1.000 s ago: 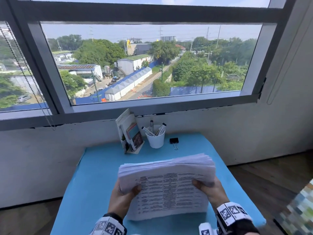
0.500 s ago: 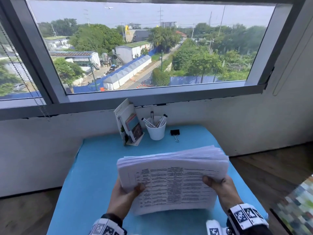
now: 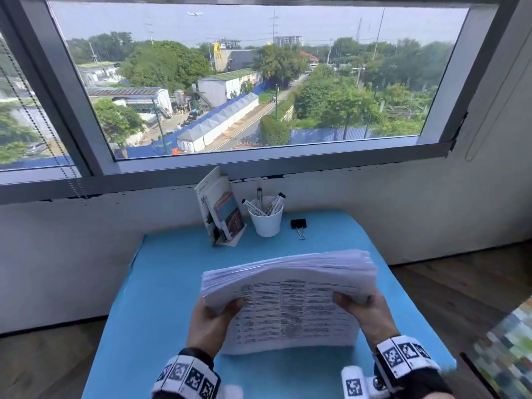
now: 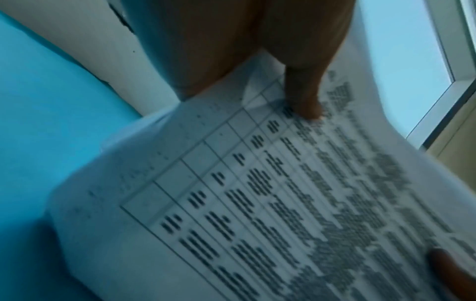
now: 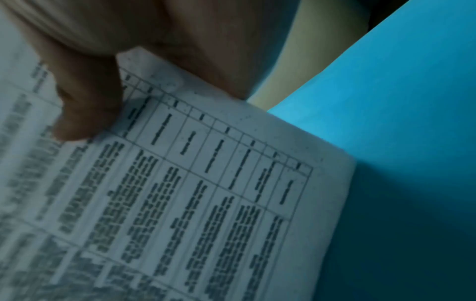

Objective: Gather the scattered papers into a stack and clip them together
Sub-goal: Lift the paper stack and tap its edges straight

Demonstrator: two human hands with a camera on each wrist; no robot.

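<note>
Head view: left hand (image 3: 211, 318) and right hand (image 3: 367, 315) grip the stack (image 3: 290, 298) upright on the table (image 3: 161, 283), clip (image 3: 298, 224) apart

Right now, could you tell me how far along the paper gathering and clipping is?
Gathering looks done: the papers form one stack, none loose on the blue table. In hand: the left hand and right hand grip the stack's sides, thumbs on the top sheet, its lower edge toward the table; the upper edges look uneven. Left: clipping. The black binder clip lies untouched beside the white pen cup.
</note>
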